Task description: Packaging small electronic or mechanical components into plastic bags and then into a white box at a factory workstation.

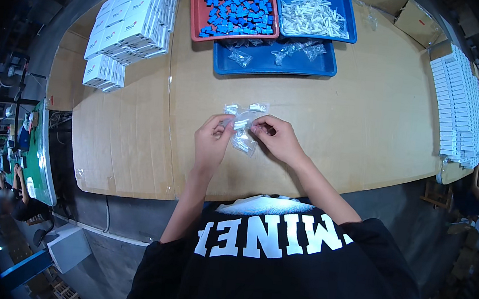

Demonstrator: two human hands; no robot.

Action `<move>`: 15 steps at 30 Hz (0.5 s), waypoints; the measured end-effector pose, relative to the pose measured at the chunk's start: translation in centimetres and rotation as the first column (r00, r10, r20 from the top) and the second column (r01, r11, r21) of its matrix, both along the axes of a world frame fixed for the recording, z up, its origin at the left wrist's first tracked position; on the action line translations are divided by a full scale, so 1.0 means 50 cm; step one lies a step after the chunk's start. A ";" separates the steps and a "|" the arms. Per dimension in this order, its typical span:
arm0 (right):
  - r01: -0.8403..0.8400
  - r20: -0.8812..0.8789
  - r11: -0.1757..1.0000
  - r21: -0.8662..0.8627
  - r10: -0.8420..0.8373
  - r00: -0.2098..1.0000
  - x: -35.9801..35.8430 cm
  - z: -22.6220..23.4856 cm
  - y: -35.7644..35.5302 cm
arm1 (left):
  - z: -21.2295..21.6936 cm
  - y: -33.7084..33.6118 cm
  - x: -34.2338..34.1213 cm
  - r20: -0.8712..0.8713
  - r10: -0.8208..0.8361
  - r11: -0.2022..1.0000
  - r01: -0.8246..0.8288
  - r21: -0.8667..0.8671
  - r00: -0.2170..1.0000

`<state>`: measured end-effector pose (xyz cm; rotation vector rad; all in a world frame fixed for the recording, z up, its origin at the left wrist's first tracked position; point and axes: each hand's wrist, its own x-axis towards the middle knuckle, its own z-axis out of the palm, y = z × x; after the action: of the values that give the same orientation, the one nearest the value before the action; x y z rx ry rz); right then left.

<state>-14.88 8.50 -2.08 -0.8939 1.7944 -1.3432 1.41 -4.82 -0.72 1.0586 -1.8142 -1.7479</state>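
Between my hands is a small clear plastic bag (242, 123) with a white piece in it. My left hand (212, 141) pinches its left edge with thumb and fingers. On the opposite edge, the fingertips of my right hand (279, 140) are closed in a pinch. Around it on the cardboard lie other clear bags with small white pieces: one bag (259, 107) beyond my right hand, another bag (230, 109) beyond my left, and a nearer bag (243, 145) between my wrists. Glare hides the exact shape of the pieces inside.
A red tray (194, 7) of blue parts and a blue tray (352, 28) of white sticks sit at the back. In front, a lower blue tray (270, 72) holds clear bags. White boxes (130, 24) are stacked at left, more boxes (457, 107) at right. Cardboard (334, 124) covers the table.
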 end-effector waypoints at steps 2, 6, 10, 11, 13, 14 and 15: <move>-0.015 0.033 1.000 -0.008 0.015 0.999 0.004 0.001 0.002 | 0.006 0.010 0.016 -0.006 -0.046 0.998 0.045 -0.048 0.999; -0.260 0.031 0.963 -0.065 0.262 0.965 -0.004 0.039 0.024 | 0.104 0.033 0.012 0.188 -0.134 0.575 0.230 -0.785 0.973; -0.354 0.029 0.933 -0.061 0.356 0.934 -0.004 0.055 0.028 | 0.068 0.048 0.044 0.056 -0.353 0.868 0.349 -0.354 0.934; -0.335 0.088 0.937 -0.102 0.344 0.935 -0.008 0.049 0.029 | 0.058 0.046 0.050 0.075 -0.358 0.901 0.365 -0.235 0.931; -0.318 0.145 0.937 -0.143 0.337 0.930 -0.021 0.043 0.026 | 0.040 0.048 0.061 0.092 -0.362 0.922 0.371 -0.114 0.928; -0.141 -0.025 0.990 -0.030 0.140 0.990 -0.035 0.042 0.019 | 0.032 0.051 0.066 0.058 -0.297 0.955 0.298 -0.002 0.953; 0.061 -0.212 0.997 0.047 -0.050 0.976 -0.046 0.041 0.010 | 0.026 0.052 0.069 0.032 -0.228 0.968 0.223 0.112 0.973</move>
<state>-17.16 9.03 -0.01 -0.9947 2.0203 -1.2678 4.89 -2.23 0.58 0.9704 -1.9527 -1.9886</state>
